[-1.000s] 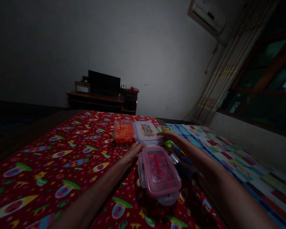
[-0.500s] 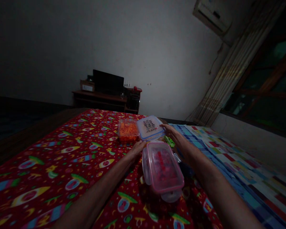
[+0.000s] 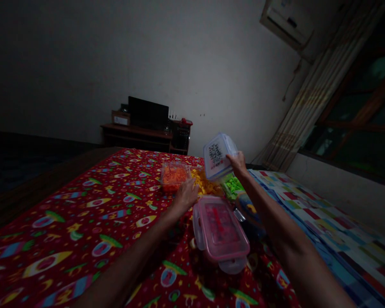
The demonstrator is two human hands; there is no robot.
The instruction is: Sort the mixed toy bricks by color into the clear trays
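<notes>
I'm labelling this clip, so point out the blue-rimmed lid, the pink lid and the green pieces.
Blue-rimmed lid (image 3: 217, 156), head view: printed face.
Pink lid (image 3: 223, 229), head view: middle of its top.
Green pieces (image 3: 234, 186), head view: middle of the pile.

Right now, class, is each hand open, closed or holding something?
Left hand: loosely open near the yellow pieces, nothing visible in its grip.
Right hand: closed on the blue-rimmed lid, holding it tilted.

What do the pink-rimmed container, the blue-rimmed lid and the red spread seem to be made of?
Pink-rimmed container: probably smooth plastic; something reddish shows through its translucent top.
Blue-rimmed lid: likely semi-clear plastic with a faint sheen, judging by its pale, see-through edges.
Red spread: looks like matte printed fabric; it drapes without shine, but the fibre cannot be told.
</notes>
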